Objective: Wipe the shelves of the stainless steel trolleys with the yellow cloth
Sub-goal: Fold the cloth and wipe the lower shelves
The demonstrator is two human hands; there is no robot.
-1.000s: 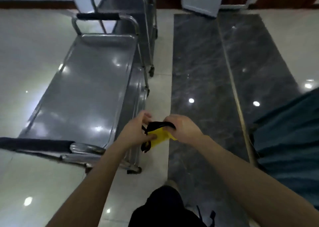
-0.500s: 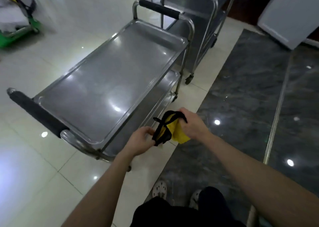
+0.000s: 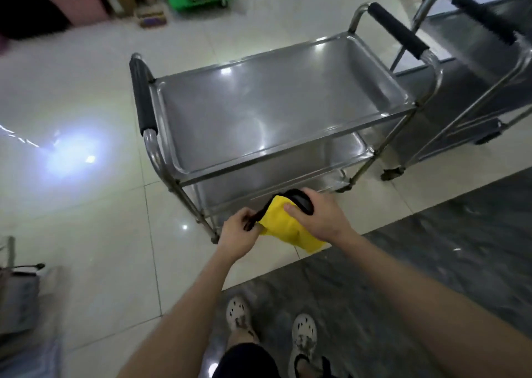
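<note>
- A person stands at the long near side of a steel trolley [image 3: 169, 173]. Between both raised hands is a yellow cloth [image 3: 283, 226], held in the air in front of the near edge of the lower shelf [image 3: 288, 173] and touching neither shelf.
- The left hand [image 3: 240, 233] is closed, pinching a black strip [image 3: 263, 213] that runs off the cloth's top edge.
- The right hand [image 3: 322, 219] grips the cloth's upper part, thumb on the yellow face and the black band lying across its fingers. Whether the strip is sewn to the cloth cannot be told.
- No wiping appears to have begun. The step in hand looks like readying the cloth.
- Done well, that means folding it into a flat pad with the yellow face outward and the strip tucked away, so nothing trails on the steel.
- The top shelf [image 3: 273, 110] is the sensible start. Begin at a far corner and work in overlapping strokes back to the near edge, pressing into the raised rim where dirt is likely to gather.
- The trolley sits on castors [image 3: 391, 173] and could roll under pressure, so the free hand should steady the padded handle [image 3: 143, 101].
- The lower shelf will need a stoop and a reach under the top one.
- A second trolley [image 3: 478, 69] waits just beside the right end.
</note>
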